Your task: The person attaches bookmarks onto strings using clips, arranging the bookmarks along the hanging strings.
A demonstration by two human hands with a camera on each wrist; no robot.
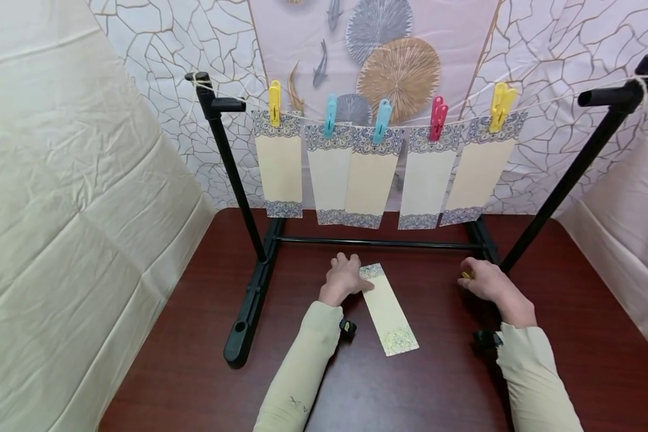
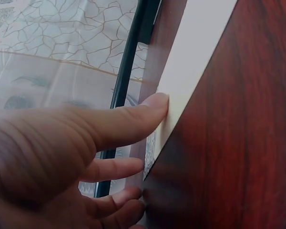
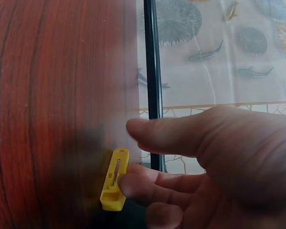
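Observation:
A cream paper strip (image 1: 390, 312) with patterned ends lies slanted on the dark red table. My left hand (image 1: 343, 280) is at its far end. In the left wrist view, the thumb rests on the strip's face and a forefinger tip meets its patterned edge; the other fingers are loosely bent. Over to the right, my right hand (image 1: 488, 281) is beside the rack's right foot. A yellow clothespin (image 3: 115, 180) lies against its fingertips in the right wrist view, while the thumb stands apart from it. The head view shows just a bit of that clothespin.
A black rack (image 1: 228, 162) holds a string across the back. Several patterned paper strips (image 1: 279, 168) hang from it by yellow, blue and red clothespins (image 1: 437, 119). The rack's left foot (image 1: 243, 324) extends toward the front, and a low crossbar (image 1: 375, 243) runs behind my hands.

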